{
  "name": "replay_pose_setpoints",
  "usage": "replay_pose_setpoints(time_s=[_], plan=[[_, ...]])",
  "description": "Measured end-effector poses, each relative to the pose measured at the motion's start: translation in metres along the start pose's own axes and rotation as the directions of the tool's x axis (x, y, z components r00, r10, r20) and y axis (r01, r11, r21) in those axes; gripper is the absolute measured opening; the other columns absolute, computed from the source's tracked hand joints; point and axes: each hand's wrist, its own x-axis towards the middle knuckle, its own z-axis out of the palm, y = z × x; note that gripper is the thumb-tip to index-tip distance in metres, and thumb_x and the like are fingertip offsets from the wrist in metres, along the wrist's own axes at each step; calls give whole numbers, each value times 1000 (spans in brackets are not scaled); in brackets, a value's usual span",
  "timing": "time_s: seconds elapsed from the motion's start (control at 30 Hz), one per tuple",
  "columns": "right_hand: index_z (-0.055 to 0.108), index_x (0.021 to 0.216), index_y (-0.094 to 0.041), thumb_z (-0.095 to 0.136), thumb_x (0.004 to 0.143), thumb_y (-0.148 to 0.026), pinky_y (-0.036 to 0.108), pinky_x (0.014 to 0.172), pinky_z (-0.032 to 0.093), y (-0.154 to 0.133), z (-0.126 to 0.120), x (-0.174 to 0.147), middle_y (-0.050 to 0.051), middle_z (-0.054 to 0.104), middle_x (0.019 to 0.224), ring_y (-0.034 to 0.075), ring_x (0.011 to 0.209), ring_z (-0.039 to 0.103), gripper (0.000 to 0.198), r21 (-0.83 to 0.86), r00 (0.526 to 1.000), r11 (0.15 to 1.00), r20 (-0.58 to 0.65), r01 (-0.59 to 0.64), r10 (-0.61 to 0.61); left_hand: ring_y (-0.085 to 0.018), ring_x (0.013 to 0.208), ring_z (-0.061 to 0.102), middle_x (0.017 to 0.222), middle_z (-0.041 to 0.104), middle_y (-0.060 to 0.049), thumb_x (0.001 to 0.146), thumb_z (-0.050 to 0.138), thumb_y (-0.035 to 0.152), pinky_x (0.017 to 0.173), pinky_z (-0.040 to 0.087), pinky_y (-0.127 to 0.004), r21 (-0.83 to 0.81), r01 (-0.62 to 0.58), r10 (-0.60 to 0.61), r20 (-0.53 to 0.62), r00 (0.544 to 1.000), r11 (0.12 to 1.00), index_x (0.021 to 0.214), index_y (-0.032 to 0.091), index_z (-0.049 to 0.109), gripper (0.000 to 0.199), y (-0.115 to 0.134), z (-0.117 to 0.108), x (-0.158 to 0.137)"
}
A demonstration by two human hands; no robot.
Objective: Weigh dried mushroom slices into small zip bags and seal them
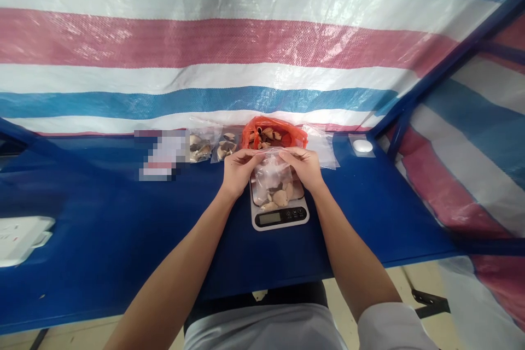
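A clear zip bag with several pale and dark dried slices in its bottom is held over a white kitchen scale. My left hand pinches the bag's top edge at its left end. At the right end of the same edge, the thumb and fingers of my right hand are closed on it. The slices hang at or on the scale's platform; whether they rest on it I cannot tell. Just behind my hands an open red plastic bag contains more dried slices.
Two filled clear bags lie left of the red bag. Flat clear bags lie to its right, and a white oval object sits farther right. A white case-like object is at the blue table's left. Striped sheeting hangs behind.
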Motion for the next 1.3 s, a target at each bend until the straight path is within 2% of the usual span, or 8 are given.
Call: replay_pose_setpoints(time_s=[0.2, 0.43, 0.57, 0.8, 0.97, 1.13, 1.3], plan=[[79, 80, -21, 83, 67, -52, 32, 55, 61, 1, 0, 0, 3, 77, 73, 19, 64, 69, 34, -13, 1000, 999, 10, 29, -29, -18, 66, 69, 73, 77, -5, 67, 87, 40, 64, 56, -28, -9, 27, -27, 34, 999, 1000, 75, 19, 80, 24, 0, -2, 0], [76, 76, -20, 83, 63, -53, 32, 51, 60, 1, 3, -1, 2, 75, 68, 19, 59, 68, 36, -6, 999, 1000, -49, 23, -23, -20, 74, 71, 81, 79, -6, 67, 89, 43, 70, 57, -29, 11, 79, -80, 133, 988, 997, 90, 19, 82, 34, 7, 1, -5], [76, 75, -20, 84, 63, -53, 31, 49, 59, 0, 5, -2, 2, 74, 67, 17, 53, 65, 36, 1, 999, 1000, -48, 14, -14, -19, 70, 70, 77, 79, -6, 71, 85, 49, 70, 57, -29, 37, 85, -89, 108, 990, 996, 85, 18, 82, 35, 8, 1, -4], [78, 81, -20, 85, 65, -50, 29, 51, 59, -4, 2, -4, 2, 76, 72, 18, 61, 69, 35, -9, 1000, 1000, 14, 14, -13, -17, 67, 67, 76, 78, -5, 75, 81, 52, 67, 54, -27, 104, 7, -12, 53, 999, 995, 84, 17, 82, 36, 1, 0, 0], [77, 81, -21, 80, 70, -57, 30, 48, 56, -5, 1, -5, 3, 77, 73, 19, 55, 67, 38, -70, 1000, 997, -17, -17, 16, -16, 61, 64, 68, 75, -4, 73, 82, 54, 60, 52, -27, 133, 5, -12, 52, 999, 991, 80, 17, 81, 38, 5, 2, -2], [77, 79, -22, 81, 70, -54, 30, 50, 58, -6, 0, -6, 3, 77, 72, 18, 53, 67, 34, -63, 1000, 998, 13, -7, 8, -16, 61, 64, 67, 75, -4, 73, 82, 54, 60, 52, -27, 146, -15, 9, 39, 999, 989, 78, 18, 82, 36, 7, 2, -3], [77, 79, -21, 80, 70, -55, 30, 52, 58, -6, 0, -5, 2, 76, 71, 18, 56, 67, 35, -86, 999, 996, 31, 15, -13, -19, 66, 68, 75, 78, -5, 71, 83, 52, 65, 55, -29, 119, 21, -30, 77, 997, 993, 83, 18, 83, 36, 8, 3, -3]])
